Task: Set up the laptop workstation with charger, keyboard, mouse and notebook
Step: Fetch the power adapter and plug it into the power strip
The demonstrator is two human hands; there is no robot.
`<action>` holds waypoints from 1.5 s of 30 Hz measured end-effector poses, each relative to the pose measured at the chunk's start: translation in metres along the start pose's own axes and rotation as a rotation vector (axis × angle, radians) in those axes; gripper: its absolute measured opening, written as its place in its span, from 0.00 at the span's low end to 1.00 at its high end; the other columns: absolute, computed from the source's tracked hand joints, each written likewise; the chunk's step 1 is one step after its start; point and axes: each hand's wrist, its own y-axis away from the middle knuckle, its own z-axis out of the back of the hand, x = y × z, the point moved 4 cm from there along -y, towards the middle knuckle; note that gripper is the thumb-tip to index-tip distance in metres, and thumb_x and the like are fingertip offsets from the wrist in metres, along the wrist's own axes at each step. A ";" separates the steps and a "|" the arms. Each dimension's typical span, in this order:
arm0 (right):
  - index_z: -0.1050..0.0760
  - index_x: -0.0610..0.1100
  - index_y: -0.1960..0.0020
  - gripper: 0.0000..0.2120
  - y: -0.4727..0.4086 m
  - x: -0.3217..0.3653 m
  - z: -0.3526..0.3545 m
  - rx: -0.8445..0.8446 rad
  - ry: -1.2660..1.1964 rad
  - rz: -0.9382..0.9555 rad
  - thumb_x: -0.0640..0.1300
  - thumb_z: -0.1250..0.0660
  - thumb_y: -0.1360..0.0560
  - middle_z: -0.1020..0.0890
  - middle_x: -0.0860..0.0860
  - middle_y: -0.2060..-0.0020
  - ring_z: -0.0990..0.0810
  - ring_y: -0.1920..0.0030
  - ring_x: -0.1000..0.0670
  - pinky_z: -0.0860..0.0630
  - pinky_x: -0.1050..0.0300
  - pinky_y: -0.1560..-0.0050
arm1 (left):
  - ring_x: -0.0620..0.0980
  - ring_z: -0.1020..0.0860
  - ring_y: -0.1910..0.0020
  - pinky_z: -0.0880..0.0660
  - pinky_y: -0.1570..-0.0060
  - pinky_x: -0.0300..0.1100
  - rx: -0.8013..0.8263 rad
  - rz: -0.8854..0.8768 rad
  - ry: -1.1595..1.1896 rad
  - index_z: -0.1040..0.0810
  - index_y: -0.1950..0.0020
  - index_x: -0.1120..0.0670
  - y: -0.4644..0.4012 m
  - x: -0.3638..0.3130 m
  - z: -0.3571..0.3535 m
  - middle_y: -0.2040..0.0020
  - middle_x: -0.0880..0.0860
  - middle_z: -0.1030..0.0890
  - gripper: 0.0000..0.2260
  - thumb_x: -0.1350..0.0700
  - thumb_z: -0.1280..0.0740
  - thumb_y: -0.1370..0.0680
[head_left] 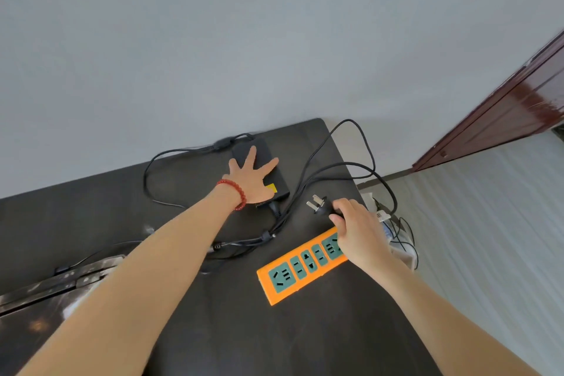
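Note:
A black charger brick (265,152) lies near the far edge of the dark table (213,314). My left hand (252,178), with a red bead bracelet on the wrist, rests flat on the brick with fingers spread. My right hand (357,229) grips the charger's black three-pin plug (319,204), pins pointing up and left, just above the right end of an orange power strip (300,266) with green sockets. The charger's black cables (305,186) loop over the table. A corner of the laptop (55,284) shows at the left edge.
The table's right edge runs close to my right hand. Beyond it stands a white unit (403,253) with small items and wires. A grey wall is behind the table. A dark red door (512,107) is at the far right.

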 end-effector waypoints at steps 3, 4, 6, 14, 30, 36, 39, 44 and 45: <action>0.30 0.44 0.46 0.08 -0.005 -0.005 -0.002 0.003 -0.016 0.011 0.46 0.44 0.21 0.28 0.53 0.58 0.26 0.57 0.51 0.30 0.56 0.53 | 0.62 0.68 0.28 0.53 0.31 0.66 0.058 -0.229 -0.426 0.59 0.28 0.36 -0.006 0.016 0.014 0.24 0.46 0.65 0.40 0.52 0.34 0.28; 0.30 0.44 0.45 0.09 -0.007 -0.005 -0.003 0.010 -0.019 0.015 0.46 0.44 0.21 0.26 0.51 0.56 0.25 0.55 0.50 0.29 0.55 0.52 | 0.61 0.68 0.28 0.54 0.31 0.65 0.052 -0.312 -0.545 0.59 0.28 0.37 -0.007 0.015 0.018 0.24 0.46 0.64 0.41 0.53 0.33 0.28; 0.30 0.44 0.44 0.10 -0.010 -0.006 -0.006 0.023 -0.018 0.022 0.46 0.44 0.21 0.23 0.50 0.53 0.25 0.53 0.50 0.31 0.55 0.50 | 0.60 0.65 0.26 0.53 0.30 0.63 0.040 -0.452 -0.692 0.59 0.27 0.40 -0.009 0.005 0.023 0.23 0.47 0.61 0.42 0.50 0.31 0.28; 0.28 0.43 0.48 0.07 -0.021 -0.010 0.006 -0.174 -0.073 -0.007 0.41 0.42 0.22 0.22 0.47 0.58 0.24 0.58 0.46 0.32 0.52 0.51 | 0.56 0.47 0.25 0.57 0.29 0.61 -0.113 -0.541 -0.744 0.52 0.25 0.48 -0.026 -0.011 0.018 0.26 0.54 0.41 0.41 0.38 0.34 0.30; 0.26 0.48 0.43 0.10 -0.050 -0.004 0.017 -0.072 0.193 0.165 0.44 0.40 0.23 0.21 0.48 0.52 0.25 0.47 0.46 0.41 0.47 0.34 | 0.55 0.43 0.27 0.47 0.28 0.57 -0.572 0.002 0.123 0.32 0.32 0.56 -0.006 0.010 0.044 0.26 0.57 0.39 0.21 0.52 0.37 0.24; 0.25 0.49 0.42 0.11 -0.023 -0.006 0.018 0.086 0.283 0.250 0.46 0.41 0.23 0.23 0.49 0.49 0.27 0.43 0.46 0.50 0.49 0.29 | 0.57 0.27 0.36 0.37 0.35 0.57 -0.639 -0.247 0.110 0.24 0.40 0.55 0.108 -0.019 -0.018 0.38 0.56 0.23 0.19 0.49 0.31 0.28; 0.24 0.48 0.44 0.11 -0.005 -0.010 0.026 0.120 0.317 0.284 0.45 0.40 0.23 0.23 0.48 0.49 0.27 0.43 0.46 0.53 0.50 0.29 | 0.58 0.25 0.40 0.30 0.43 0.58 -0.581 -0.241 -0.057 0.24 0.40 0.55 0.142 -0.035 -0.055 0.38 0.58 0.24 0.31 0.39 0.28 0.37; 0.22 0.46 0.46 0.10 0.023 0.006 0.024 0.172 0.332 0.382 0.44 0.38 0.24 0.22 0.47 0.51 0.26 0.44 0.45 0.55 0.51 0.28 | 0.51 0.34 0.34 0.42 0.37 0.51 -0.363 -0.114 -0.006 0.36 0.30 0.50 0.158 -0.031 -0.111 0.34 0.49 0.30 0.36 0.35 0.34 0.33; 0.22 0.45 0.47 0.09 0.025 0.011 0.021 0.181 0.323 0.396 0.44 0.38 0.24 0.22 0.46 0.51 0.26 0.44 0.45 0.54 0.50 0.28 | 0.50 0.34 0.34 0.44 0.37 0.49 -0.371 -0.089 0.052 0.36 0.30 0.49 0.155 -0.025 -0.114 0.34 0.48 0.30 0.34 0.38 0.33 0.31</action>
